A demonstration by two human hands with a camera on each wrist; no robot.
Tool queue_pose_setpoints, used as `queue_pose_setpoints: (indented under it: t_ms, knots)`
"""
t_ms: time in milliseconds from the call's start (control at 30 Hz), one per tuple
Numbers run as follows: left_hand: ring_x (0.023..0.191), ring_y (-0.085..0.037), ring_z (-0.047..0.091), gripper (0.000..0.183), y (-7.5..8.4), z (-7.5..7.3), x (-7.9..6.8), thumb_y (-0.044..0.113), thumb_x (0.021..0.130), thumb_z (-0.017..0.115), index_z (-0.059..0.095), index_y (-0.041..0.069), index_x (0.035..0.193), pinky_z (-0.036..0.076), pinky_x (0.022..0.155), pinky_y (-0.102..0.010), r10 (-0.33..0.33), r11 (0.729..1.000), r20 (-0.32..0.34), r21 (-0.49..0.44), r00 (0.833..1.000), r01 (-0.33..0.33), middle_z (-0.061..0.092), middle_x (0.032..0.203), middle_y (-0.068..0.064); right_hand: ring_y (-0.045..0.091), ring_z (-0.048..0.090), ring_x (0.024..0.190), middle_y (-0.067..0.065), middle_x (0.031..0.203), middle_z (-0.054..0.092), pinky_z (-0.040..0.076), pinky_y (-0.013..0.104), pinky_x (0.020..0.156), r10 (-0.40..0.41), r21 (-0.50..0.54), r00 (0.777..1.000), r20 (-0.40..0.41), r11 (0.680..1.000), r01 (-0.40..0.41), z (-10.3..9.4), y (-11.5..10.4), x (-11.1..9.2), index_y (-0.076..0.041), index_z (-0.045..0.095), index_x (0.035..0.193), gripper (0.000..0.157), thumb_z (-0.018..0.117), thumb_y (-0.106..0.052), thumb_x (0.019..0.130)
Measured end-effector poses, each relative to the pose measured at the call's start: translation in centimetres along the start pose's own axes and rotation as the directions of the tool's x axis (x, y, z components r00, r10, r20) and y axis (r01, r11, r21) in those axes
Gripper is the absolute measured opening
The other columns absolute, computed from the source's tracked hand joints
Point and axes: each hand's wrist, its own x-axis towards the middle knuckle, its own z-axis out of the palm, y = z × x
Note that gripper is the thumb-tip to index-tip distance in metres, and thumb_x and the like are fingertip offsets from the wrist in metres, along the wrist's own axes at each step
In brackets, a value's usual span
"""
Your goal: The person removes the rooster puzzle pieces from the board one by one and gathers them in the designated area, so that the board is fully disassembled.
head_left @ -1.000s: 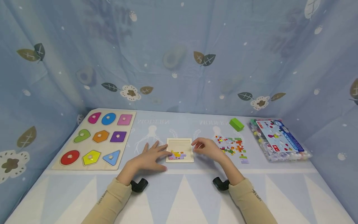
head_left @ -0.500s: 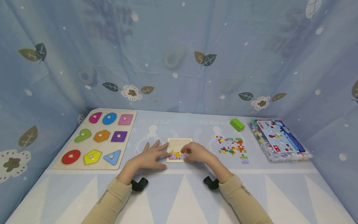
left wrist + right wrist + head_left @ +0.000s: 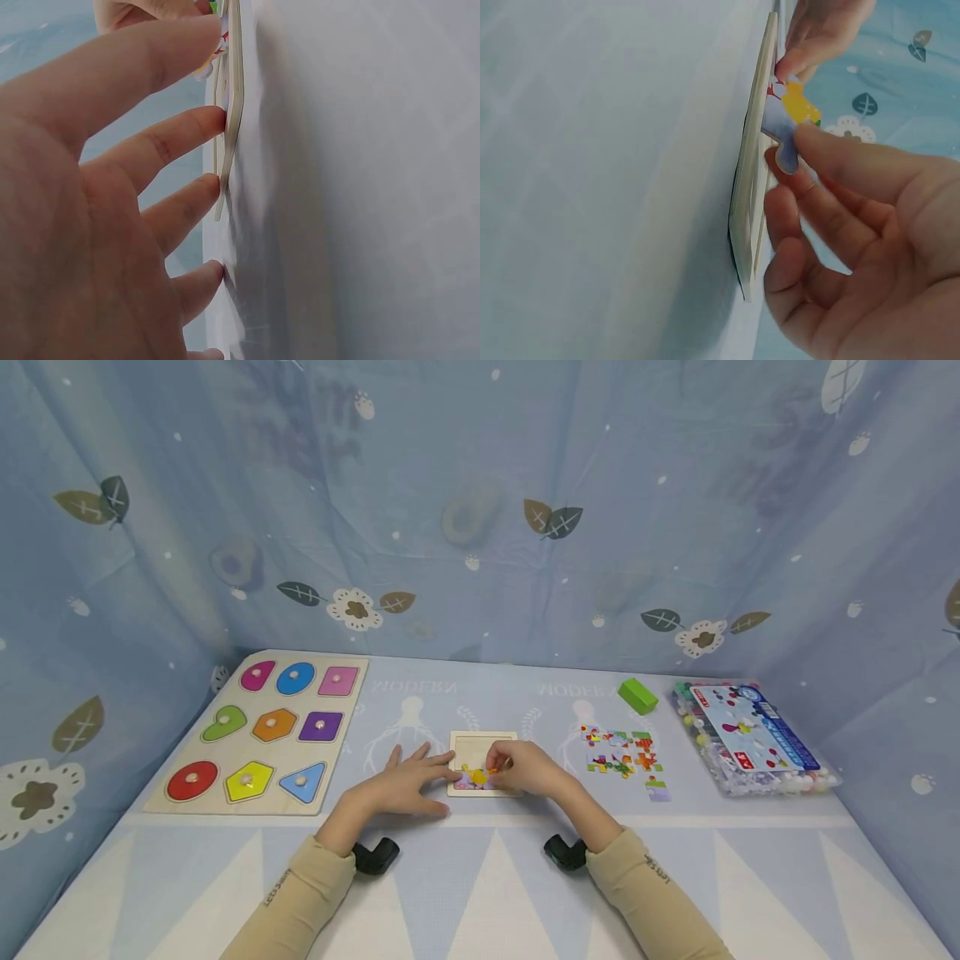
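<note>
A small square wooden puzzle tray (image 3: 471, 748) lies at mid-table, with joined purple and yellow jigsaw pieces (image 3: 467, 781) along its near edge. My right hand (image 3: 531, 770) is over the tray's near right corner, pinching a purple and yellow jigsaw piece (image 3: 781, 126) between thumb and fingers. The right wrist view has this piece tilted up from the tray; whether it is joined to its neighbours I cannot tell. My left hand (image 3: 401, 787) is spread at the tray's left side, fingertips (image 3: 212, 118) touching its edge and a finger reaching onto the pieces.
Several loose jigsaw pieces (image 3: 621, 762) lie right of the tray. Behind them is a green block (image 3: 638, 696), and farther right a clear bead box (image 3: 750, 739) with a printed label. A wooden shape board (image 3: 258, 752) with knobbed shapes lies at the left. A patterned curtain (image 3: 480, 527) hangs behind.
My right hand has moved left from beside the tray to its near right corner, then stayed there working on the piece. My left hand has kept its place.
</note>
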Motion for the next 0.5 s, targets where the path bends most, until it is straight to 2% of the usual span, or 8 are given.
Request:
queue_pose_setpoints:
  t_ms: [300, 500]
  knots:
    - [0.139, -0.041, 0.008, 0.058, -0.2, 0.1, 0.1, 0.038, 0.078, 0.069, 0.052, 0.022, 0.132, -0.006, 0.102, -0.066, -0.002, 1.000, 0.025, 0.008, 1.000, 0.001, 0.027, 0.151, -0.003, 0.013, 0.057, 0.072, 0.000, 0.081, 0.064, 0.046, 0.026, 0.061, 0.017, 0.094, 0.998, -0.058, 0.996, -0.011, -1.3, 0.7, -0.9, -0.011, 0.064, 0.096, 0.017, 0.068, -0.005, 0.081]
    - [0.139, -0.041, 0.008, 0.062, -0.2, 0.1, 0.0, 0.029, 0.075, 0.073, 0.052, 0.020, 0.132, -0.007, 0.102, -0.066, 0.017, 1.000, 0.026, -0.001, 1.000, -0.017, 0.026, 0.151, -0.005, 0.014, 0.056, 0.074, -0.002, 0.080, 0.063, 0.046, 0.027, 0.065, 0.068, 0.097, 0.992, -0.104, 0.994, -0.058, -2.9, 2.2, -2.2, -0.013, 0.066, 0.091, 0.012, 0.068, -0.006, 0.081]
